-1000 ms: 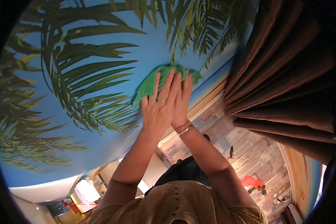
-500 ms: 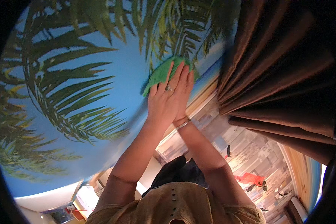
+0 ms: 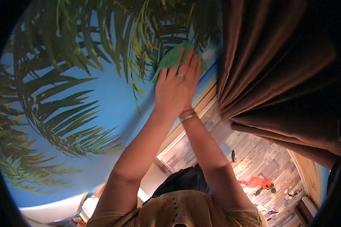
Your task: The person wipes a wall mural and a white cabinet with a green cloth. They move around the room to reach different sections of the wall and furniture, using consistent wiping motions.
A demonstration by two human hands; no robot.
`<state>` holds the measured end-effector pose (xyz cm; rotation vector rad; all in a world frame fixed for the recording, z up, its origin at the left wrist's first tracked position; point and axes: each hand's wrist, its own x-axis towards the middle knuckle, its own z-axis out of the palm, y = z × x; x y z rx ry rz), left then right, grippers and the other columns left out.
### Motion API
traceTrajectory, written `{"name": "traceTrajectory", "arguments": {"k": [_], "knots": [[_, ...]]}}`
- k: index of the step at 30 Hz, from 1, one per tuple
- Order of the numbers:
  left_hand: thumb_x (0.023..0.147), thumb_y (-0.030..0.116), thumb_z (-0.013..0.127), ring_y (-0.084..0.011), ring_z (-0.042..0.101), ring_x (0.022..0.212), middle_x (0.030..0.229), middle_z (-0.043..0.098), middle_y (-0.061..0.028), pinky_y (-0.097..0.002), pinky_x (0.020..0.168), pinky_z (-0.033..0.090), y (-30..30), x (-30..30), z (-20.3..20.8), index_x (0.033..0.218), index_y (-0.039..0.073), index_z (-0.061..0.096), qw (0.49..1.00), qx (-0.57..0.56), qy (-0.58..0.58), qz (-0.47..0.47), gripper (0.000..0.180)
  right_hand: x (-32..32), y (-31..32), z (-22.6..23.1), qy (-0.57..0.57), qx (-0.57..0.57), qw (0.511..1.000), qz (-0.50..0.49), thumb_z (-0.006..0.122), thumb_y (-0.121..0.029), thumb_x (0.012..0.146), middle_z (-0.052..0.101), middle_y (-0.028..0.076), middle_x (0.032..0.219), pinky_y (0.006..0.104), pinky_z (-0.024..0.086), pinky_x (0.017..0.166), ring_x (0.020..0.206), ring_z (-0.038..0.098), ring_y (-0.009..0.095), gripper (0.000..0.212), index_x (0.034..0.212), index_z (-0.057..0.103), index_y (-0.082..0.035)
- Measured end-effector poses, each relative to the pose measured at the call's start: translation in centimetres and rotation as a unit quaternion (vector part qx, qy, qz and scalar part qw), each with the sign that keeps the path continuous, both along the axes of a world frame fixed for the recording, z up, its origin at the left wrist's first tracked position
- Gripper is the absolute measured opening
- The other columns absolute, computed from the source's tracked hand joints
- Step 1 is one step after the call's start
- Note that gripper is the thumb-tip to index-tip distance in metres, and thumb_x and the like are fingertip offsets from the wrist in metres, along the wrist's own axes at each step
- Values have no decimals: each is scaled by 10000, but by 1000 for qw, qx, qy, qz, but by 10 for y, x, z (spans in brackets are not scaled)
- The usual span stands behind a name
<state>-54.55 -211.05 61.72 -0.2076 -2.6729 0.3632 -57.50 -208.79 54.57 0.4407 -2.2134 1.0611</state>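
A crumpled green cloth (image 3: 174,55) is pressed against a wall with a painted or printed palm-leaf scene (image 3: 110,90). My left hand (image 3: 169,92), with a ring on one finger, lies over my right hand with its fingers stretched out toward the cloth. Partly hidden beneath it, my right hand (image 3: 194,77) keeps the cloth against the surface; a bracelet (image 3: 186,115) circles that wrist. Both arms reach up and forward, nearly straight.
Close on the right hangs a gathered brown curtain (image 3: 261,72). A wooden trim strip (image 3: 200,102) runs along the mural's edge. Lower right, a wood-patterned floor (image 3: 250,151) holds a red item (image 3: 256,182) and several small dark things.
Both hands and the green cloth have slid upward along the mural, onto the darker palm fronds. My view has shifted a little with them.
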Motion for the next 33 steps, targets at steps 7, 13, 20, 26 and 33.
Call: {"name": "traceTrajectory", "arguments": {"k": [7, 13, 20, 26, 33], "knots": [[903, 205, 577, -269, 317, 1470, 1554, 405, -31, -512, 1054, 330, 7, -1, 2, 1447, 140, 487, 999, 44, 21, 23, 555, -2, 11, -13, 15, 15, 998, 52, 503, -260, 946, 387, 280, 1475, 541, 283, 1149, 1332, 392, 429, 631, 1483, 327, 22], [939, 246, 508, -250, 281, 1483, 1571, 383, -38, -517, 1145, 276, 21, -63, -38, 1456, 130, 474, 996, -67, -61, -27, 531, -57, 24, -26, -12, -43, 999, -19, 497, -254, 952, 350, 275, 1498, 535, 265, 1160, 1358, 355, 430, 637, 1491, 308, 27], [902, 224, 533, -278, 294, 1475, 1557, 400, -81, -476, 1140, 273, 6, -24, -93, 1408, 85, 527, 997, -52, -61, -13, 524, -5, 17, -69, -47, -38, 998, 3, 491, -248, 959, 306, 270, 1526, 529, 245, 1172, 1389, 313, 431, 644, 1501, 286, 33], [890, 201, 558, -287, 323, 1457, 1519, 447, -111, -499, 1142, 272, 15, -51, -75, 1395, 39, 538, 998, -48, -13, -49, 530, -24, 18, -69, -40, -59, 997, -18, 485, -242, 965, 269, 266, 1550, 523, 227, 1182, 1415, 277, 431, 651, 1510, 267, 39], [895, 146, 489, -197, 350, 1428, 1576, 382, -37, -372, 1198, 191, -8, 25, -126, 1497, 22, 395, 994, 26, -102, -9, 622, 55, 3, -101, -94, -57, 994, 4, 479, -235, 972, 225, 261, 1578, 516, 206, 1194, 1446, 234, 432, 659, 1520, 245, 45]]}}
